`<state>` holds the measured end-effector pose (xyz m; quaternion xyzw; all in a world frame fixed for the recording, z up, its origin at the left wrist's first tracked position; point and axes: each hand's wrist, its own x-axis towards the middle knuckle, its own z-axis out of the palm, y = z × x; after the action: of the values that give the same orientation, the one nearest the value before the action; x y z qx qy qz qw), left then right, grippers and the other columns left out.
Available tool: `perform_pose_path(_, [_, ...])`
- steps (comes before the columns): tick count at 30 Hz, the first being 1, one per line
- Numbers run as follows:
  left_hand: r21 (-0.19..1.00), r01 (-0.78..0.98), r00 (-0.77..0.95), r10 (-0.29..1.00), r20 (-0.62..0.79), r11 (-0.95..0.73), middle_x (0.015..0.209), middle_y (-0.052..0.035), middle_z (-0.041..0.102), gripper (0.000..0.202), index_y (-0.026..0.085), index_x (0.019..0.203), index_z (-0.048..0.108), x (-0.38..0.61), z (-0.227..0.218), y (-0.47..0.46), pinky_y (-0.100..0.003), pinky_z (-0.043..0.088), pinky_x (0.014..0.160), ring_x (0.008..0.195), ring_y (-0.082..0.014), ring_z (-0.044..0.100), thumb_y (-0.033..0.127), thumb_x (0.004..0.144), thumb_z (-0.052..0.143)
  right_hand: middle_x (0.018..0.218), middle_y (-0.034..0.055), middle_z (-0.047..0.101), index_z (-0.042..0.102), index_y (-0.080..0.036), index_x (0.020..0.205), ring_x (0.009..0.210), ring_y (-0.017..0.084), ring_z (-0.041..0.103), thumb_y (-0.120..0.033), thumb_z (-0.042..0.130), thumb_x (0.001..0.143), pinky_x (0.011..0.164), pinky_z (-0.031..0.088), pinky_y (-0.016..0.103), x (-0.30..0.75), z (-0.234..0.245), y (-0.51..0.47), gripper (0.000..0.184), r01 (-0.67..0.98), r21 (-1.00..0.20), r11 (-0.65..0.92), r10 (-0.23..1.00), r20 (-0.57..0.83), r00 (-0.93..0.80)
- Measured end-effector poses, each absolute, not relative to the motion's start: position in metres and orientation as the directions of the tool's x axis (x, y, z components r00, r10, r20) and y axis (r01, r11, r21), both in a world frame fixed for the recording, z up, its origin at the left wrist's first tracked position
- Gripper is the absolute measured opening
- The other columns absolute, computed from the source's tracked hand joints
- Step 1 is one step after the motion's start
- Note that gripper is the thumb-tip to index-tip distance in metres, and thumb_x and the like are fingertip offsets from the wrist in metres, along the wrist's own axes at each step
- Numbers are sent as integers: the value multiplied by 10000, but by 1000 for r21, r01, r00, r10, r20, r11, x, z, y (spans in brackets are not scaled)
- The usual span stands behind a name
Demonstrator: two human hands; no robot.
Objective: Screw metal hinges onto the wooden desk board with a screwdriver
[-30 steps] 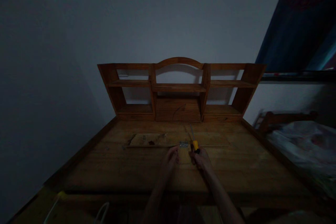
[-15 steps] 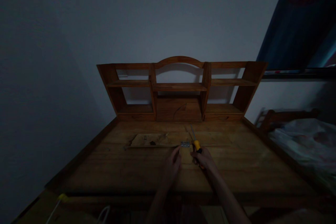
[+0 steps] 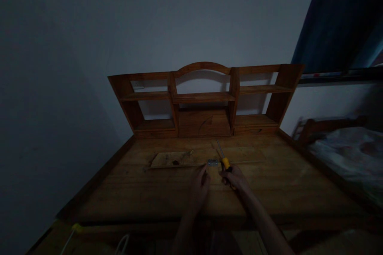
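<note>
My right hand (image 3: 233, 176) is wrapped round a screwdriver (image 3: 226, 163) with a yellow and black handle; its thin metal shaft points away from me, toward the shelf. The thumb side of that hand also meets the right edge of a small pale wooden board (image 3: 214, 176). On the left edge of this board my left hand (image 3: 200, 185) has its fingers closed. A silver metal hinge (image 3: 212, 162) lies at the board's far end, against a longer wooden plank (image 3: 233, 157) on the desktop. The screwdriver tip touches nothing I can make out.
The wooden desk (image 3: 143, 195) has raised side edges. Along its back stands a wooden shelf unit (image 3: 204, 97) against the wall. A bed with a pale, crumpled cover (image 3: 347, 151) is at the right. A yellow object with a white cord (image 3: 77, 228) sits at the lower left.
The view has tilted slightly. Both hands keep their places at the small board, and the screwdriver stays in my right hand at nearly the same angle.
</note>
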<state>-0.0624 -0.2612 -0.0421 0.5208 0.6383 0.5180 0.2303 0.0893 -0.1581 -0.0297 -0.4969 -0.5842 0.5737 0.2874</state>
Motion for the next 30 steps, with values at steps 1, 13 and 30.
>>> perform_pose_path(1, [895, 437, -350, 901, 255, -84, 1426, -96, 553, 454, 225, 1366, 579, -62, -42, -261, -429, 359, 1164, 1339, -247, 493, 354, 937, 502, 469, -72, 526, 467, -213, 766, 392, 92, 508, -184, 654, 724, 369, 311, 181, 90, -30, -158, 193, 246, -958, -148, 907, -230, -352])
perform_pose_path(13, [873, 483, -362, 892, 272, -69, 1391, -121, 555, 430, 193, 1302, 621, -60, -42, -259, -415, 364, 1155, 1314, -247, 500, 364, 922, 515, 490, -94, 486, 428, -229, 732, 382, 92, 498, -167, 626, 693, 374, 319, 194, 86, -30, -163, 212, 143, -984, -111, 922, -155, -356])
perform_pose_path(30, [856, 503, -339, 883, 326, -123, 1371, -123, 575, 388, 197, 1257, 656, -62, -46, -258, -429, 356, 1154, 1303, -246, 512, 355, 940, 497, 444, -82, 502, 466, -215, 734, 363, 88, 490, -148, 633, 756, 372, 326, 178, 83, -29, -160, 181, 236, -962, -140, 931, -208, -298])
